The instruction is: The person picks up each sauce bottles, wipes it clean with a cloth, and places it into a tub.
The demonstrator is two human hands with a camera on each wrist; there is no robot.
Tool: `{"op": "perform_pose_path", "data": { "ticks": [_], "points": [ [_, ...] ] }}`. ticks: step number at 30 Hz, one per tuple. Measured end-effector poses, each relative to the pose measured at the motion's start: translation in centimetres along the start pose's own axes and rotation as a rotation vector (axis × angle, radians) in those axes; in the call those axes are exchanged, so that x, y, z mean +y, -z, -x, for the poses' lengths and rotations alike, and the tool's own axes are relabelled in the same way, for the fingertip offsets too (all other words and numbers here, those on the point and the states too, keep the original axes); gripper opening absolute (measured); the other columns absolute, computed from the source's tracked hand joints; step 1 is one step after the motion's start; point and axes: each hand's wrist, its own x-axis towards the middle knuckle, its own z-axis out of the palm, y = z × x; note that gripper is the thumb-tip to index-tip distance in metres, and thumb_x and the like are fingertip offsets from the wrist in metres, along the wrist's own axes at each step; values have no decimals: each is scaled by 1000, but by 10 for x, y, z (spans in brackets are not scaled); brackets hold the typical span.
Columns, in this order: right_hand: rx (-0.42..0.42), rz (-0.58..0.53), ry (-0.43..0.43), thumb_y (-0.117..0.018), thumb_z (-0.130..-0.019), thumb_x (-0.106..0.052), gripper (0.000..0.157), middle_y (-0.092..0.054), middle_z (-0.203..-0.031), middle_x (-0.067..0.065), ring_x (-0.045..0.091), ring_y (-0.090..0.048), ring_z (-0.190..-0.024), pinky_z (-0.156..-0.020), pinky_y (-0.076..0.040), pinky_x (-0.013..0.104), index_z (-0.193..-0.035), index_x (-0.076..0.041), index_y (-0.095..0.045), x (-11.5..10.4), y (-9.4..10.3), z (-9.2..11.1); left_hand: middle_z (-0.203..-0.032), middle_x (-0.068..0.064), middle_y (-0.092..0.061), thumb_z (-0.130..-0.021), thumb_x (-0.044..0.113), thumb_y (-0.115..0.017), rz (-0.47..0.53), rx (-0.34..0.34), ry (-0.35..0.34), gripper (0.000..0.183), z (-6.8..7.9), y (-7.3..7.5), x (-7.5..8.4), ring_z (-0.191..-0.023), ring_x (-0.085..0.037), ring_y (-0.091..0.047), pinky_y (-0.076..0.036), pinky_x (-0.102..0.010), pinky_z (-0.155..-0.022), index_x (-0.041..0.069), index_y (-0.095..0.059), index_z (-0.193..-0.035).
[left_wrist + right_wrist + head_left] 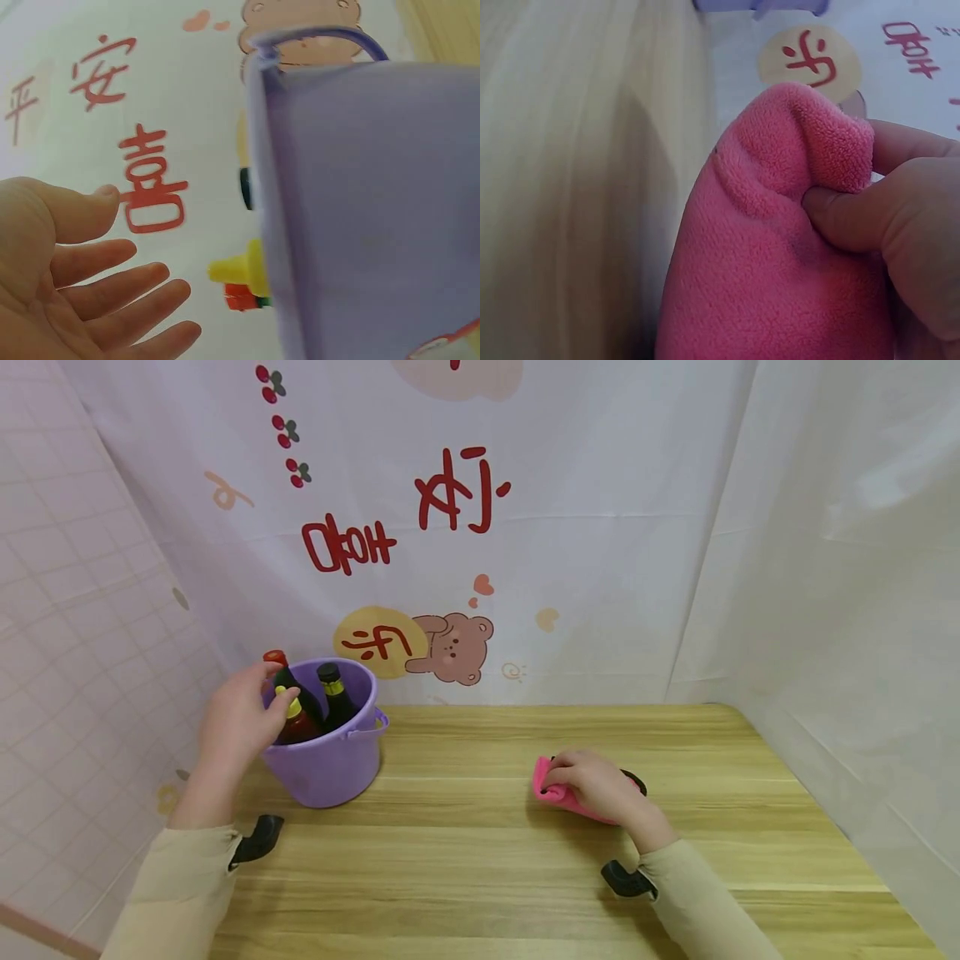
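In the head view my left hand (243,710) is over the near-left rim of a purple bucket (326,777), its fingers spread about the bottle tops. Three bottles stand in the bucket: one with a yellow cap (292,703), a dark one with a red top (275,657), and a dark one with a black cap (329,673). The left wrist view has this hand (97,277) open, holding nothing, apart from the yellow cap (240,271). At the right, my right hand (596,785) grips a fuzzy pink cloth (765,240) with thumb and fingers; a dark edge (636,781) shows behind.
A wooden table (465,868) carries the bucket, whose purple handle (367,731) hangs at its right side. Behind is a white printed curtain (600,568), with more sheeting at the left and right. Black wrist mounts (258,839) stick out beside both sleeves.
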Motion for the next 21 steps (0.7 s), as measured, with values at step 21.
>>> {"op": "perform_pose_path", "data": {
  "ticks": [21],
  "points": [
    [-249, 43, -78, -69, -87, -2, 31, -69, -114, -5, 30, -57, -114, -98, -43, 51, -107, -25, -74, -4, -9, -1, -112, -15, -69, -90, 8, -72, 261, -131, -358, 32, 30, -50, 57, -101, -30, -66, -55, -48, -83, -1, -65, -119]
  ]
}}
